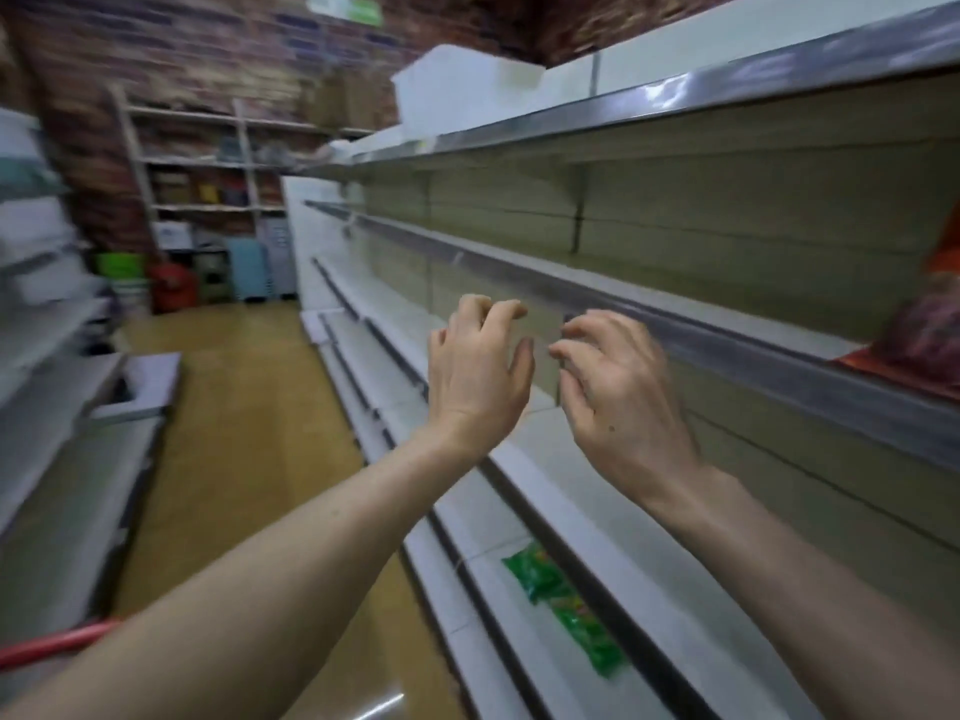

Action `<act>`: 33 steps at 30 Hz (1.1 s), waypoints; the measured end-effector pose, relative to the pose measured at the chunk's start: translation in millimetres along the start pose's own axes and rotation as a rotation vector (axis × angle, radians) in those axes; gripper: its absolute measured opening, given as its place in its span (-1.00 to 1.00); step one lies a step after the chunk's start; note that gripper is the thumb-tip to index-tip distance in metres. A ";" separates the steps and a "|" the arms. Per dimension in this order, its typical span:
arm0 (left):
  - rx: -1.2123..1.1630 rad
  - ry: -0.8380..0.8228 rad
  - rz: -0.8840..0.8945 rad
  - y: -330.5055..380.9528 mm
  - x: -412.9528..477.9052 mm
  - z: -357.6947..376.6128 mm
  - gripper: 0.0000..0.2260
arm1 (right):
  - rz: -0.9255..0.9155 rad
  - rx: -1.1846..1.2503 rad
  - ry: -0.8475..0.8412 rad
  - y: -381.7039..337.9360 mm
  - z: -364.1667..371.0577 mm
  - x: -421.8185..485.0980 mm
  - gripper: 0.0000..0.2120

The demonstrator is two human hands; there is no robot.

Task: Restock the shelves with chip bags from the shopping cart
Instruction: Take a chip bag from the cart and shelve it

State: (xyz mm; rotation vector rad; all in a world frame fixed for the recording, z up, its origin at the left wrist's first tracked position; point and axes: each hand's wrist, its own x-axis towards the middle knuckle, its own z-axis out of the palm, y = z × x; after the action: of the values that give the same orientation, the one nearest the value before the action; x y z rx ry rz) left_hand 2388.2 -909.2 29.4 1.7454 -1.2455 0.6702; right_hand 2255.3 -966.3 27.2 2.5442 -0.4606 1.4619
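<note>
Both hands empty: left hand [475,376] and right hand [621,402] are raised side by side at the middle shelf [727,330], fingers [501,310] loosely curled and pinching nothing. Probably between bags. A red bag [930,335] stands on that shelf at far right; green chip bags [566,610] lie flat on a lower shelf. The red bar [52,641] lower left is likely the cart handle — next grab is there.

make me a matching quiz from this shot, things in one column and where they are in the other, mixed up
1 green bag
2 red-orange bag
3 white box
4 red bar

a top shelf
b lower left corner of the view
c low shelf, lying flat
d middle shelf, at the right edge

Pairs: 1-c, 2-d, 3-a, 4-b
</note>
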 end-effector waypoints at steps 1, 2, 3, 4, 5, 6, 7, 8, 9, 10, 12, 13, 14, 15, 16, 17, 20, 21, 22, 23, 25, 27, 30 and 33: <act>0.037 -0.011 -0.034 -13.4 -8.2 -11.9 -0.73 | -0.013 0.042 -0.014 -13.8 11.4 -0.5 -0.72; 0.071 -0.015 -0.062 -26.6 -16.5 -24.7 -0.74 | -0.028 0.083 -0.026 -28.1 22.2 -0.8 -0.70; 0.103 -0.014 -0.087 -39.3 -24.7 -37.8 -0.74 | -0.045 0.123 -0.039 -41.9 32.5 -0.9 -0.69; 0.136 -0.015 -0.115 -52.4 -33.4 -52.3 -0.75 | -0.065 0.162 -0.050 -56.9 42.4 -0.9 -0.69; 0.173 -0.020 -0.145 -65.6 -42.6 -67.6 -0.75 | -0.087 0.201 -0.060 -72.7 51.7 -0.4 -0.71; 0.214 -0.029 -0.177 -79.1 -52.4 -83.6 -0.75 | -0.108 0.235 -0.072 -89.6 60.6 -0.5 -0.71; 0.256 -0.039 -0.213 -93.4 -63.3 -99.9 -0.74 | -0.132 0.272 -0.092 -107.8 69.7 -1.0 -0.71; 0.296 -0.045 -0.256 -108.1 -75.3 -116.5 -0.74 | -0.159 0.310 -0.119 -128.2 78.6 -2.3 -0.70; 0.333 -0.048 -0.304 -122.5 -88.2 -133.4 -0.73 | -0.188 0.351 -0.148 -150.0 87.5 -4.8 -0.69; 0.369 -0.050 -0.353 -136.9 -101.7 -150.7 -0.73 | -0.220 0.392 -0.174 -173.0 96.6 -8.0 -0.68; 0.436 -0.060 -0.448 -162.8 -128.1 -184.2 -0.71 | -0.271 0.466 -0.221 -218.9 113.5 -15.1 -0.68; 0.463 -0.065 -0.488 -173.9 -140.4 -200.2 -0.71 | -0.290 0.500 -0.241 -240.7 120.9 -18.2 -0.70; 0.486 -0.067 -0.524 -184.3 -152.2 -216.1 -0.71 | -0.306 0.532 -0.257 -262.0 128.0 -21.2 -0.73; 0.508 -0.071 -0.558 -193.4 -163.5 -231.9 -0.71 | -0.319 0.562 -0.278 -282.6 134.3 -23.9 -0.76; 0.527 -0.079 -0.588 -200.4 -171.6 -243.6 -0.70 | -0.332 0.582 -0.296 -297.7 139.1 -25.8 -0.77; 0.550 -0.083 -0.628 -209.6 -183.4 -260.1 -0.70 | -0.355 0.610 -0.319 -318.3 145.0 -28.7 -0.77; 0.592 -0.086 -0.748 -232.6 -214.0 -300.2 -0.70 | -0.422 0.684 -0.394 -366.0 159.0 -38.8 -0.70; 0.597 -0.088 -0.790 -240.4 -225.4 -312.2 -0.71 | -0.441 0.700 -0.421 -380.1 163.9 -42.9 -0.69; 0.602 -0.093 -0.832 -247.4 -237.6 -322.7 -0.71 | -0.456 0.709 -0.450 -392.6 168.4 -48.0 -0.71; 0.602 -0.100 -0.876 -253.9 -249.8 -332.0 -0.72 | -0.462 0.715 -0.471 -403.8 172.9 -53.8 -0.76; 0.581 -0.110 -0.963 -266.0 -273.3 -345.2 -0.72 | -0.468 0.731 -0.521 -420.4 182.4 -67.1 -0.86; 0.556 -0.121 -1.068 -276.0 -295.6 -352.6 -0.71 | -0.483 0.731 -0.604 -430.8 193.3 -79.9 -0.84; 0.541 -0.213 -1.178 -287.9 -326.7 -355.8 -0.66 | -0.508 0.647 -0.811 -439.5 209.4 -95.4 -0.68; 0.436 -0.371 -1.225 -294.4 -353.4 -352.0 -0.51 | -0.524 0.519 -1.037 -444.1 223.9 -106.0 -0.47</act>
State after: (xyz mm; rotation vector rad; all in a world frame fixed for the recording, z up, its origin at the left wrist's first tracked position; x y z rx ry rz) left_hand 2556.8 -398.9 -186.8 2.6047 -0.0350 -0.1483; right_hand 2541.3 -597.5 -174.8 3.2831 0.5412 -0.0073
